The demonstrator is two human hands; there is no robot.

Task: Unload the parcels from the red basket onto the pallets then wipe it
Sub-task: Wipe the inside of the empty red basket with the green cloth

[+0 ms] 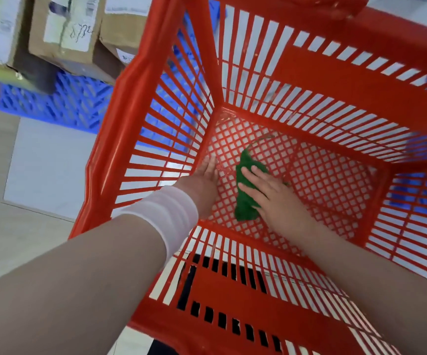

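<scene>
The red slatted plastic basket stands right in front of you with no parcels left inside, so what remains is the wipe. Your crumpled green cloth lies on its diamond-lattice bottom, near the left-hand corner.

Your right hand lies flat on the cloth, fingers spread and straight, pressing rather than gripping. With no pinch on it, the cloth may well slip out from under your palm on a longer stroke. A thin strand seems to trail from the cloth's far end. Dragged across the lattice, it or a fold could snag in a hole and jerk the cloth out of your reach.

Your left hand, with a white band on the wrist, is also flat with straight fingers, resting on the bottom by the left wall. Fingertips that near the slats could catch in a gap if the basket shifts under your push. I cannot tell whether it rolls.

Only a small patch is under the cloth, and the walls and far corners are easy to miss.

Beyond the rim, brown cardboard parcels sit on a blue plastic pallet nearby, so a shove that way could bump them.
</scene>
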